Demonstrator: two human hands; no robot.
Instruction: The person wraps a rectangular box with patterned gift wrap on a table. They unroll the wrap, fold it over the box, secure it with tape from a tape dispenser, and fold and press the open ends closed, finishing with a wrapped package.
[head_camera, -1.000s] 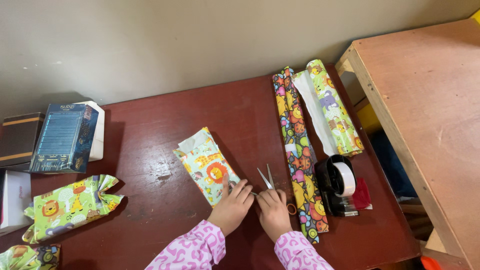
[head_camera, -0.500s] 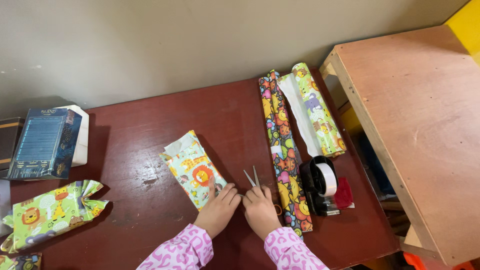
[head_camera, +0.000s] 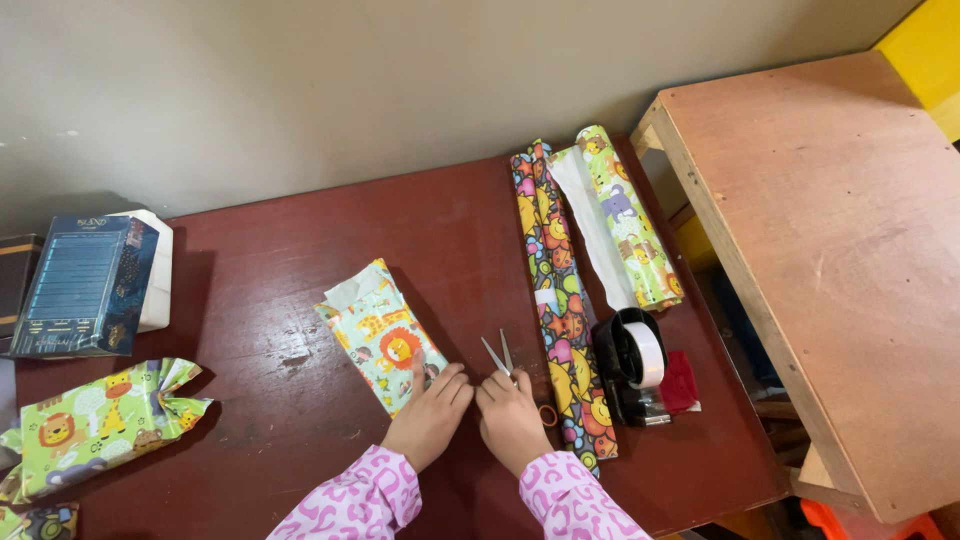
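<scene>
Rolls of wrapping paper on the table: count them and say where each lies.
2: a dark patterned roll right of the scissors, and a green roll, partly unrolled, beyond the tape dispenser.

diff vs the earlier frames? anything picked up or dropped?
Nothing picked up or let go. The left hand still rests on the near end of the wrapped parcel, and the right hand still covers the handles of the scissors, blades open and pointing away. Only the head camera shifted, so everything slid in frame. The paper rolls, tape dispenser and candy-shaped parcel lie as before on the red table.
</scene>
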